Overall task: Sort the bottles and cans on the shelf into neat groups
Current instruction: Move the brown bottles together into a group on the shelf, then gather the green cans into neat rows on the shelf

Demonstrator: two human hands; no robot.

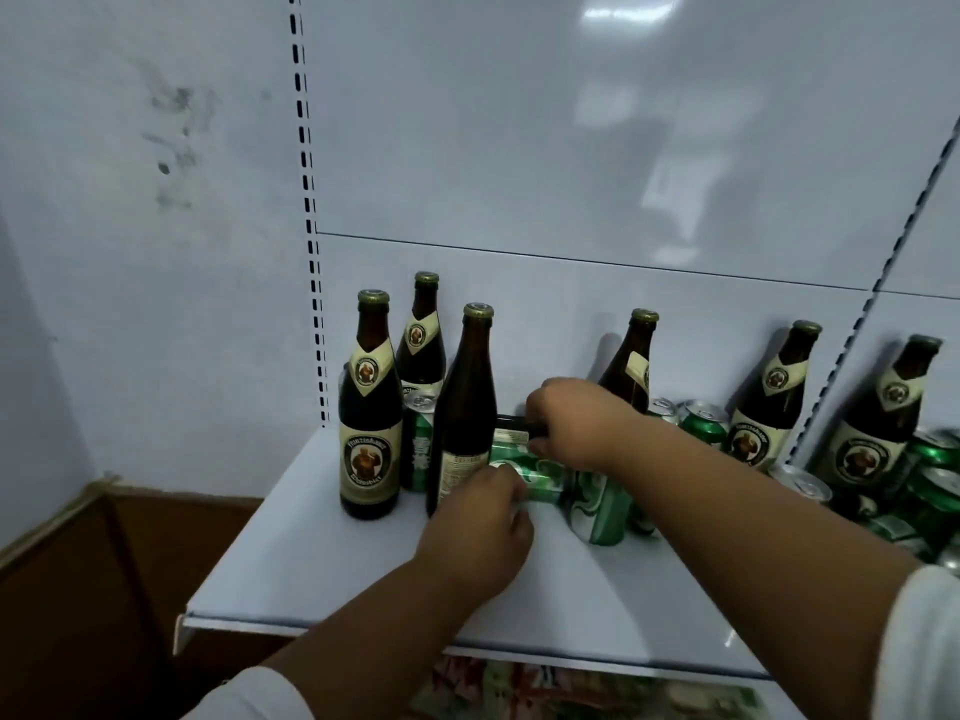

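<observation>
Your left hand [485, 517] has its grip curled over the near end of a green aluminium can lying on its side [540, 472], fingers wrapped round its rim. Your right hand [571, 423] reaches in from the right, just beyond it, and pinches a dark object lying flat behind that can [511, 423]; it looks like the neck of a toppled bottle, though too little shows to be sure. Both grips are clenched on something, neither is released.

Just right of the lying can, another green can [597, 511] leans at a tilt, touching it. To the left stand three tall brown glass beer bottles: one with a cream label at the near left [370, 423], one further back [422, 345], and one turned label-away [465, 407] hard against your left hand. An upright green can [420, 439] is wedged between them. On the right, a leaning brown bottle [631, 366] shows behind your right wrist, two more labelled bottles [774, 397] stand far right, and a jumble of green cans [930, 485] lies round them on the white metal shelf [311, 553].

You appear to be mid-sort, clearing the fallen pieces from the middle. Next, stand the can upright and carry it toward the other cans, lifting clear of the bottle at your left knuckles, which could tip easily.
</observation>
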